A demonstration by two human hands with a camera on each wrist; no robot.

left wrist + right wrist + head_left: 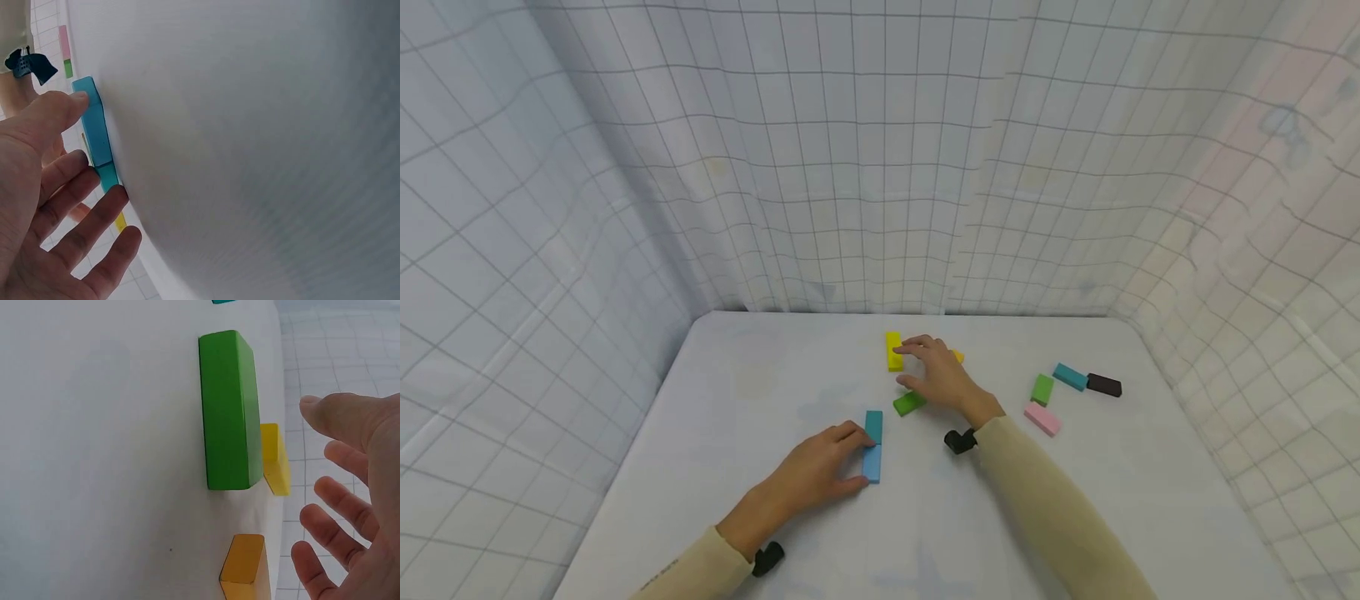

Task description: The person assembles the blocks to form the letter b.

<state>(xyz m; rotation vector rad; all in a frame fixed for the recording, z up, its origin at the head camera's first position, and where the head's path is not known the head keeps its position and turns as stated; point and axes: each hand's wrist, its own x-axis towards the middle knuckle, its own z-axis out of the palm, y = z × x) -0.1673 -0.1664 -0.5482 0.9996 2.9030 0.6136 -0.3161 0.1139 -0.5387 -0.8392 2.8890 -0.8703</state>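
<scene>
Head view: nearest on the white table [1150, 467] lies the light-blue block [871, 468], long side running away from the person. At its left is the left hand [814, 467], fingers relaxed and loosely spread, thumb at the block's near end, forefinger by the seam; it grips nothing firmly. The teal block [874, 425] meets the light-blue block's far end, in line with it. The pink block [1042, 419] is well to its right and farther off. Beyond the light-blue block, slightly right, the dark-green block [908, 404] lies aslant, partly under the right hand [940, 371], whose spread fingers are empty and, in the right wrist view, touch no block.

Well right of the light-blue block and farther on are the light-green block [1042, 389], black block [1104, 385] and blue-green block [1070, 377]. The orange block [244, 562] and, farthest, the yellow block [893, 363] also lie beyond it.

The step seems to be lining up blocks. The left fingertips should steady the light-blue block lightly, since a sideways nudge could open the seam; the dark-green block is best pinched across its long sides, clear of the yellow block
</scene>
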